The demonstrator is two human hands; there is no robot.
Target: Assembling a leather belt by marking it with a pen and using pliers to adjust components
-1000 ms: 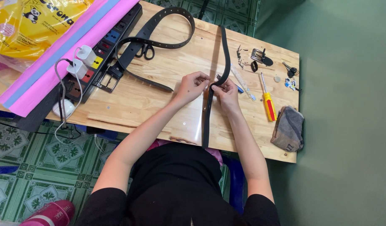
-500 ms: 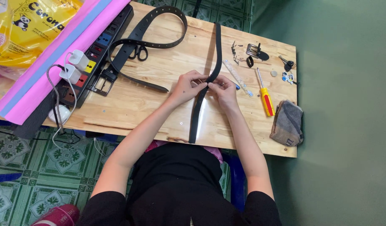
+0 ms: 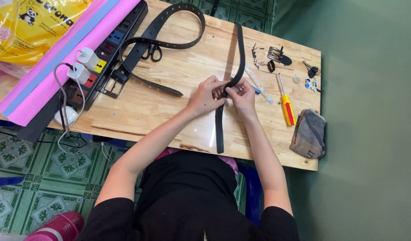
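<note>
Both hands pinch the black strap at its middle, the left hand and right hand side by side. The strap runs long from the desk's near edge to its far edge.

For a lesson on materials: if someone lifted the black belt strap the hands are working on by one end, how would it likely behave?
The black belt strap would probably droop, since it already bends where the left hand and right hand pinch it. It looks thin, so likely light. Lying flat on the wooden table, it should slide, not roll.
</note>
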